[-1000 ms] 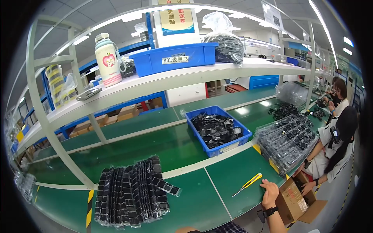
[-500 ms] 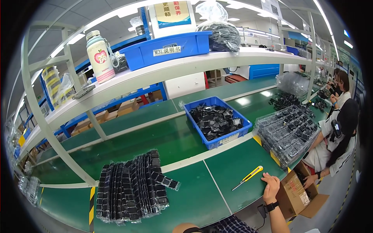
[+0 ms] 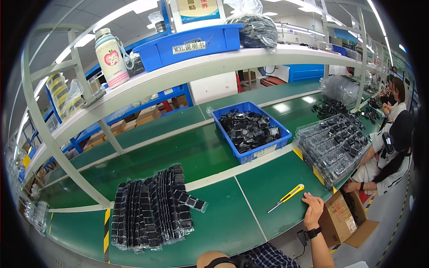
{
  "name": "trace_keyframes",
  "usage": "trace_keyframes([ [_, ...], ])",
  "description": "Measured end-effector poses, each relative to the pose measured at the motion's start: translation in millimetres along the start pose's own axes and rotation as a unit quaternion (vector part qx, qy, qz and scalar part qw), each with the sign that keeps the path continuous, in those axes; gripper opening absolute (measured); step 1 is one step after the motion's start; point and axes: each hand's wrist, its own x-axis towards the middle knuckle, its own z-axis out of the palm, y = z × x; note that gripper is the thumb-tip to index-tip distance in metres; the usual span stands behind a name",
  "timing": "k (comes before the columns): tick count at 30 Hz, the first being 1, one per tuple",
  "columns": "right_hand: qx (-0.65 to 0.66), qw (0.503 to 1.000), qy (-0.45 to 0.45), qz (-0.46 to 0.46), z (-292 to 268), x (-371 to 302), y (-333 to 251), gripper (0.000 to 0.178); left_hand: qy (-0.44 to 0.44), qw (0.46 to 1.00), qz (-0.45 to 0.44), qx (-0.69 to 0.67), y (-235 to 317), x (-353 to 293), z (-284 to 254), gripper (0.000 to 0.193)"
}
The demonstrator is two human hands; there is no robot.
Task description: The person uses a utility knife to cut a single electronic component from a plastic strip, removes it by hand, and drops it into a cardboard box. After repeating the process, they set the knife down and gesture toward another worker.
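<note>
My right hand (image 3: pixel 313 210), with a dark strap and small device at its wrist, rests on the near edge of the green table. Its fingers are loosely bent and apart, holding nothing. Just beyond the fingertips lies a yellow utility knife (image 3: pixel 291 194), its thin metal end toward the left. At the bottom edge shows a rounded part of my left hand (image 3: pixel 208 259) beside a dark strap; its fingers are hidden. Farther left on the table, strips of small black square pieces in clear plastic (image 3: pixel 149 210) lie side by side. One short strip (image 3: pixel 191 201) sticks out to the right.
A blue bin (image 3: pixel 250 156) full of bagged black pieces stands beyond the table. At right are stacked clear trays (image 3: pixel 330 147) and an open cardboard box (image 3: pixel 339 219), near a seated co-worker (image 3: pixel 397 147). A shelf (image 3: pixel 214 80) with a bottle (image 3: pixel 111 60) crosses above.
The view has tilted slightly, so the shelf and bin sit a little higher. The co-worker's hand has come up out of the cardboard box. My right hand stays by the utility knife.
</note>
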Motion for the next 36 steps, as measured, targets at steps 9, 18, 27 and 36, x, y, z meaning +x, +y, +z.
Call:
trace_keyframes([
  [9,0.0,1.0,-0.004,0.002,-1,0,-1,0.043,-0.01,0.999,-0.012,-0.039,-7,-7,-7,0.058],
  [18,-0.001,1.0,-0.003,0.003,-2,-1,-1,0.042,-0.014,0.998,-0.027,-0.062,-9,-12,-11,0.058],
  [27,0.0,1.0,-0.005,0.002,-1,0,-2,0.046,-0.021,0.995,-0.042,-0.089,-10,-8,-13,0.058],
  [36,-0.001,1.0,0.0,0.001,-3,1,-3,0.041,-0.024,0.992,-0.056,-0.115,-10,-3,-14,0.058],
])
